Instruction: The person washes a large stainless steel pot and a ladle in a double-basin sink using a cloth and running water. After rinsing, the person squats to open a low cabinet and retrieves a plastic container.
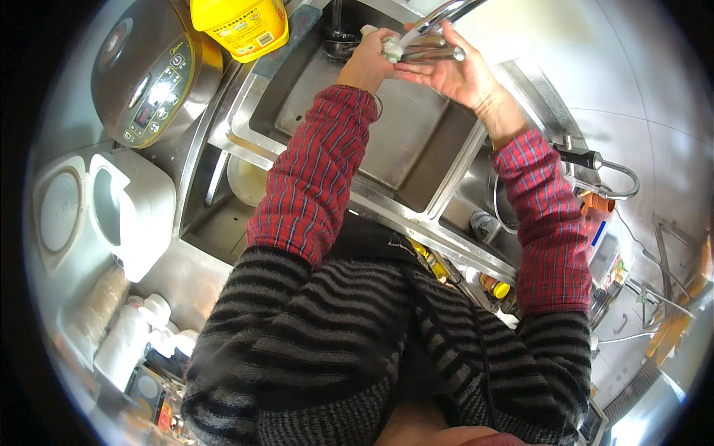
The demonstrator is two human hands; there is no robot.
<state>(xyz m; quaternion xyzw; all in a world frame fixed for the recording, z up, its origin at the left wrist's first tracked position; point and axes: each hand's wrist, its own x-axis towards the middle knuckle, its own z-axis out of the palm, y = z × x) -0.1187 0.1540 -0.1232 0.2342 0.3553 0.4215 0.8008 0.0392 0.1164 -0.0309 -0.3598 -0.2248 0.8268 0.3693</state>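
Note:
Over the back of a stainless steel sink (pixel 357 111), my left hand (pixel 368 64) grips a wet white-and-green cloth (pixel 393 49) around shiny metal rods (pixel 432 54), perhaps utensil handles. My right hand (pixel 463 78) is palm up beside it, thumb and fingers spread. The rod ends lie over its palm; whether it bears their weight is unclear. From the chrome faucet (pixel 446 14) a stream of water falls onto the cloth. A metal ladle (pixel 339 45) is in the sink's back left corner, partly behind my left hand.
Left of the sink stand a rice cooker (pixel 159 78), a yellow plastic container (pixel 242 25) and a white open-lidded bin (pixel 142 206). A pale bowl (pixel 245 181) sits low beside my left sleeve. To the right, a second basin (pixel 474 189) holds a metal pot (pixel 505 195).

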